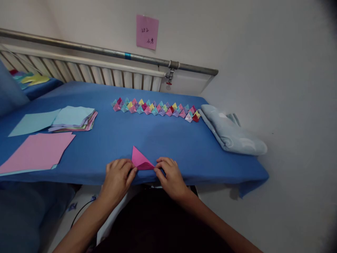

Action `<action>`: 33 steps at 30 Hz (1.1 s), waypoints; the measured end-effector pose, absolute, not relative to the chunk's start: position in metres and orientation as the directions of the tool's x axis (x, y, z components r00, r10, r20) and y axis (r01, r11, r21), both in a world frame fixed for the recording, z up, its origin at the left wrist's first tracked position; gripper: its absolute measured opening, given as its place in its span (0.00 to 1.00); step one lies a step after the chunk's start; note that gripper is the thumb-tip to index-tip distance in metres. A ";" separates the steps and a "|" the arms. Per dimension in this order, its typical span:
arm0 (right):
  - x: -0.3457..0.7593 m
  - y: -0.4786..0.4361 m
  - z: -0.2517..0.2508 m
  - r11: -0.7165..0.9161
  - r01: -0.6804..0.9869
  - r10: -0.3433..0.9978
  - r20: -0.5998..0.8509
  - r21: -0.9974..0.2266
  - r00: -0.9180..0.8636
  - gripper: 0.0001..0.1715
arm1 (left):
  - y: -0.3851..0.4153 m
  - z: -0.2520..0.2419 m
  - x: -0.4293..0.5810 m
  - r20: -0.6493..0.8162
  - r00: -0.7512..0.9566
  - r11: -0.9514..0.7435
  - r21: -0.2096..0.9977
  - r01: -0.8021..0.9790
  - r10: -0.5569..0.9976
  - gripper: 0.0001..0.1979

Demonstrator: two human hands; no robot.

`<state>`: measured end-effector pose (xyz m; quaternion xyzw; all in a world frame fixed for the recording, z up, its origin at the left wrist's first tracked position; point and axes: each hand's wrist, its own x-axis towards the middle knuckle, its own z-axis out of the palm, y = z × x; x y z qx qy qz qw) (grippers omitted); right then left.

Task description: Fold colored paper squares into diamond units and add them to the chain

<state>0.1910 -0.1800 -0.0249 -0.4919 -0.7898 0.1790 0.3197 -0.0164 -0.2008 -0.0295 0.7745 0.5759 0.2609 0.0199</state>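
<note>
A folded pink paper piece (140,160) lies near the front edge of the blue-covered table (158,137), one triangular flap standing up. My left hand (117,175) pinches its left end with curled fingers. At the right end, my right hand (168,174) presses and pinches the paper, fingers closed. Farther back, a double row of several small folded paper shapes (156,108) in pink, teal, yellow and purple runs across the table.
A stack of coloured paper sheets (75,119) and a loose light-blue sheet (34,122) lie at the left, with pink sheets (38,151) nearer me. A folded pale-blue cloth (231,131) rests at the right end. A radiator (84,72) and pipe line the wall behind.
</note>
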 end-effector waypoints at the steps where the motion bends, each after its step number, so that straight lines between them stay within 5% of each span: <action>1: 0.191 -0.180 -0.025 0.448 0.662 0.894 0.327 -0.601 -0.308 0.05 | -0.200 -0.030 -0.016 0.369 0.192 -0.322 0.333 0.886 0.909 0.09; 16: 0.187 -0.177 -0.022 0.416 0.697 0.908 0.303 -0.584 -0.288 0.08 | -0.194 -0.025 -0.012 0.287 0.118 -0.204 0.293 0.934 0.951 0.11; 33: 0.189 -0.175 -0.013 0.358 0.724 0.934 0.227 -0.590 -0.277 0.08 | -0.192 -0.017 -0.017 0.155 0.001 -0.062 0.389 0.919 0.988 0.10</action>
